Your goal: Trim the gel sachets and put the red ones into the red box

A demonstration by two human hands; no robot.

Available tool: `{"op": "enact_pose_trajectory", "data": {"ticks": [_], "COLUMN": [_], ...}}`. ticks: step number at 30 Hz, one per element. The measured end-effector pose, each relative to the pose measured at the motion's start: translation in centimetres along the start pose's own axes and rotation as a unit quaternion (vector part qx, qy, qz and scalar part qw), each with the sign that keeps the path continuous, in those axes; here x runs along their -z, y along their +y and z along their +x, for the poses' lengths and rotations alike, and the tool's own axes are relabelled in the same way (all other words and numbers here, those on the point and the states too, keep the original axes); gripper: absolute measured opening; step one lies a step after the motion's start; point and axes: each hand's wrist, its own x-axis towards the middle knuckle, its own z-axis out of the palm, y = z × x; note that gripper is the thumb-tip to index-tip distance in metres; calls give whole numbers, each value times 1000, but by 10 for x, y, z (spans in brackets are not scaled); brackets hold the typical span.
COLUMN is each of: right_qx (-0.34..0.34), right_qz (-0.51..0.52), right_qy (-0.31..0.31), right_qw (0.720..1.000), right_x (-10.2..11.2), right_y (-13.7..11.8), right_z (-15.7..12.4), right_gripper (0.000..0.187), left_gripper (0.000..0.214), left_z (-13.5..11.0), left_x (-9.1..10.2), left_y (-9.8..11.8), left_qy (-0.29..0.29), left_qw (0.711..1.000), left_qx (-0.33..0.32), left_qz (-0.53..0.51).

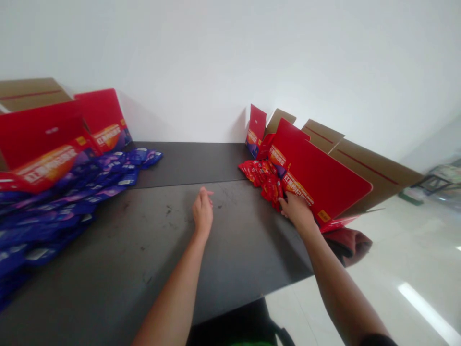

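My left hand (203, 209) is over the middle of the dark table (230, 216), its fingers curled in and nothing visible in them. Off to the right, my right hand (296, 210) reaches in beside a red carton, with its fingers bent round the near end of a pile of small red packets (264, 179). Those fingers close at the edge of a red packet (278, 202), which the hand partly hides. The packets lie overlapping along the carton's left side.
A large open red carton (324, 173) and a smaller one (256, 127) stand on the right. At left, red cartons (43, 144) stand behind a spread of blue packets (72, 206). Brown-red cloth (355, 242) hangs near the table's right edge. A white wall (187, 67) closes the back.
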Motion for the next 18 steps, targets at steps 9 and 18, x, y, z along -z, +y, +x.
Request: {"op": "enact_pose_trajectory", "data": {"ticks": [9, 18], "right_qx": [-27, -44], "right_qz": [-48, -85], "right_qy": [-57, -67], "right_qw": [997, 993], "right_x": [21, 30], "right_y": [-18, -26], "right_z": [17, 13], "right_gripper": [33, 25], "left_gripper": [61, 60], "left_z": [2, 3], "left_x": [1, 1], "left_y": [-2, -3], "left_qy": [0, 6], "left_qw": [1000, 1000], "left_qx": [3, 13], "left_qz": [-9, -18]}}
